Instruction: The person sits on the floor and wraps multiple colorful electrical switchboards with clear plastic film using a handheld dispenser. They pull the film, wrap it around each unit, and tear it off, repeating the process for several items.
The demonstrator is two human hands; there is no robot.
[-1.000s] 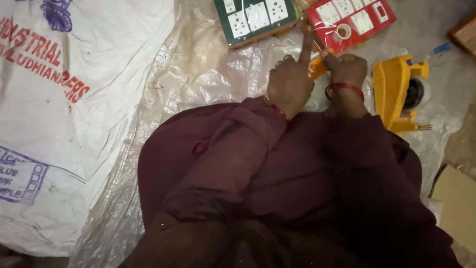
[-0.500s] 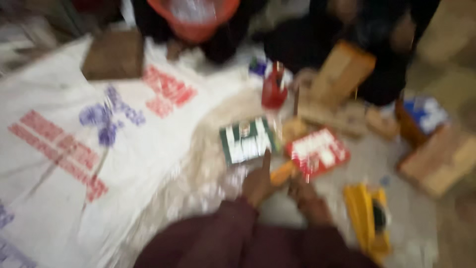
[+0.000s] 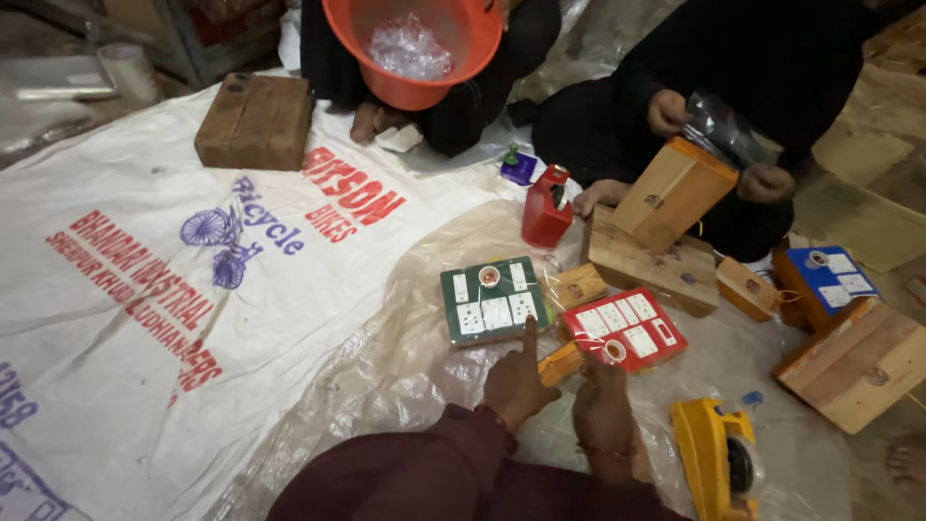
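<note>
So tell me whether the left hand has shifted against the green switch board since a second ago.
Yes. The left hand now points its forefinger at the green switch board's near edge; before it sat by the red switch board.

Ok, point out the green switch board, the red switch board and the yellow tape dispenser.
green switch board (image 3: pixel 494 302), head view, middle of its face
red switch board (image 3: pixel 627 329), head view, centre of its face
yellow tape dispenser (image 3: pixel 709 453), head view, its yellow body

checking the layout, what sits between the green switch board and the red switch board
In the head view, a small wooden block lies between the green switch board and the red switch board, near their upper edges; lower down, the left hand's index finger points up.
</note>
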